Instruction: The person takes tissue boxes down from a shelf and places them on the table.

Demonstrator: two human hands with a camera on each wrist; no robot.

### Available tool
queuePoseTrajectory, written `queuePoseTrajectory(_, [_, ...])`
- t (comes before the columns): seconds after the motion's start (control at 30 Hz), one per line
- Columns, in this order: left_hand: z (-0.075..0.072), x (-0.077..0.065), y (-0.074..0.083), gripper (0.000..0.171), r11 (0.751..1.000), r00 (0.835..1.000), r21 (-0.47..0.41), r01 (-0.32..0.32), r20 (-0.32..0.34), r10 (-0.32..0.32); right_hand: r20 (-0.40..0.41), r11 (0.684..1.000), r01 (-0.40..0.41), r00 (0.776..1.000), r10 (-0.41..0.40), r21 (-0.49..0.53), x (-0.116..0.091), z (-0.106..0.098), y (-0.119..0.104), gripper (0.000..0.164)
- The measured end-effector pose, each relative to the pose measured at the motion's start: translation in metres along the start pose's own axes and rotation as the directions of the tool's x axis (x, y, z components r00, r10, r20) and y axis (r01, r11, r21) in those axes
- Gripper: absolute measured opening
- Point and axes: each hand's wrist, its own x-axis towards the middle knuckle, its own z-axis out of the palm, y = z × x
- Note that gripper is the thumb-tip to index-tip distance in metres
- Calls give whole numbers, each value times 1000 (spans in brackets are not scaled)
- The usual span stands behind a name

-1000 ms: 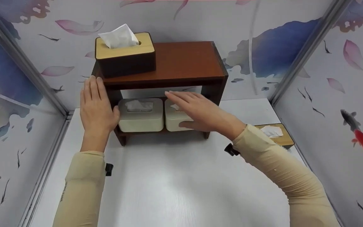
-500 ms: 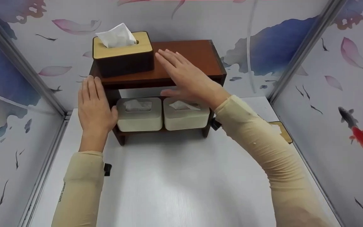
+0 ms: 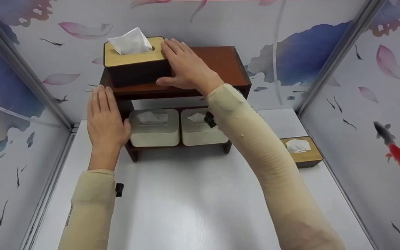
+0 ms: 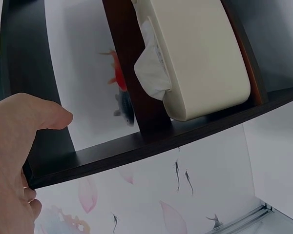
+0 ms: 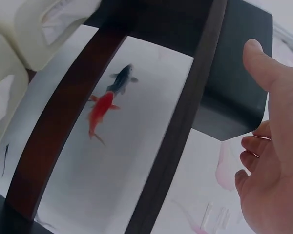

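A tissue box (image 3: 135, 74) with a wooden lid and dark sides stands on the left part of the reddish-brown shelf's (image 3: 217, 66) top, a white tissue sticking out. My right hand (image 3: 188, 69) lies against the box's right end, fingers straight and thumb near its front. In the right wrist view the thumb and fingertips sit at the dark box's (image 5: 234, 83) edges. My left hand (image 3: 104, 119) rests along the shelf's left side, fingers extended. The left wrist view has its thumb in front of the dark side panel (image 4: 31, 63), with the other fingers partly hidden.
Two cream tissue boxes (image 3: 155, 137) sit side by side on the lower shelf level. Another wood-topped tissue box (image 3: 304, 159) lies on the white table (image 3: 186, 208) at right, partly behind my right arm. Printed wall panels (image 3: 214, 27) enclose the table.
My right hand has risen from in front of the lower cream box and moved left to the right end of the upper tissue box. My left hand stays at the shelf's side.
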Motion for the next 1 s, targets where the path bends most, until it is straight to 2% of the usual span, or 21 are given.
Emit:
queuePoseTrajectory(0.3, [3, -2, 4, 95, 1000, 1000, -9, -9, -15, 9, 80, 998, -49, 996, 44, 51, 28, -6, -1, 107])
queuePoseTrajectory(0.47, [1, -1, 4, 94, 1000, 1000, -13, -10, -30, 10, 73, 998, -38, 997, 34, 54, 34, -1, 2, 98])
queuePoseTrajectory(0.8, [-1, 0, 0, 96, 1000, 1000, -6, 10, 22, -10, 20, 995, 85, 996, -84, -48, 24, -6, 6, 83])
queuePoseTrajectory(0.9, [-1, -1, -1, 96, 1000, 1000, -7, 10, 19, -9, 39, 993, 95, 995, -93, -72, 17, -10, 5, 81])
queuePoseTrajectory(1.0, [0, -1, 0, 95, 1000, 1000, -16, 6, 7, -6, 49, 995, 82, 996, -80, -50, 13, -13, 5, 82])
